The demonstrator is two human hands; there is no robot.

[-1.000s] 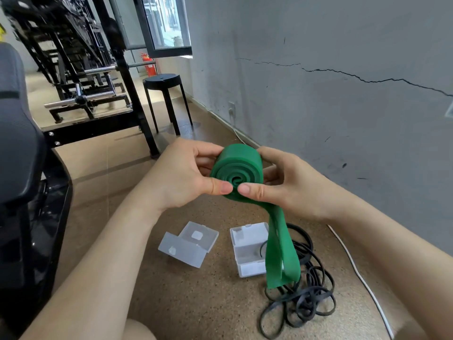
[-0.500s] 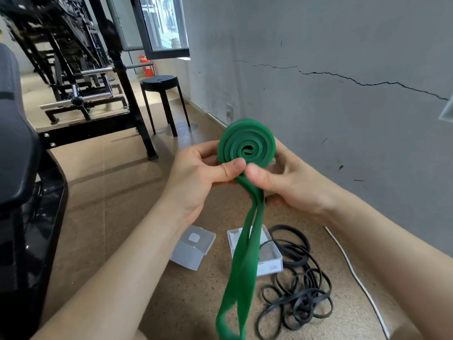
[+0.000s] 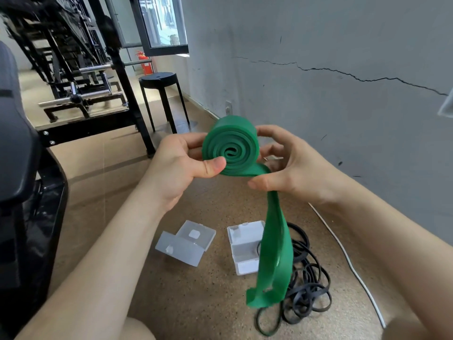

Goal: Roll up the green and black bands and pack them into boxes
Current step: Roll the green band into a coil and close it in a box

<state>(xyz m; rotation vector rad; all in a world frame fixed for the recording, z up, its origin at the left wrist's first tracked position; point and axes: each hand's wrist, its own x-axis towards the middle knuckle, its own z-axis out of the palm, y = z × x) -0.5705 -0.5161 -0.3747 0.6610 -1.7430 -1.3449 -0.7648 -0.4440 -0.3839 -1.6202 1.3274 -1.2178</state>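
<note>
A green band is wound into a thick spiral roll, held in the air in front of me. My left hand grips the roll, thumb pressed on its face and fingers behind. My right hand pinches the loose tail where it leaves the roll, with the index finger on the roll's far rim. The tail hangs down to the floor. A tangle of black bands lies on the floor behind the tail. Two clear plastic boxes stand open on the floor: one to the left, one partly hidden by the tail.
A grey cracked wall runs along the right, with a white cable on the floor beside it. A black stool and black gym frames stand behind. Dark padded equipment fills the left edge.
The roll has turned so its spiral face points at me again and has grown thicker. The hanging tail has shifted right and become shorter. My right thumb moved down the tail.
</note>
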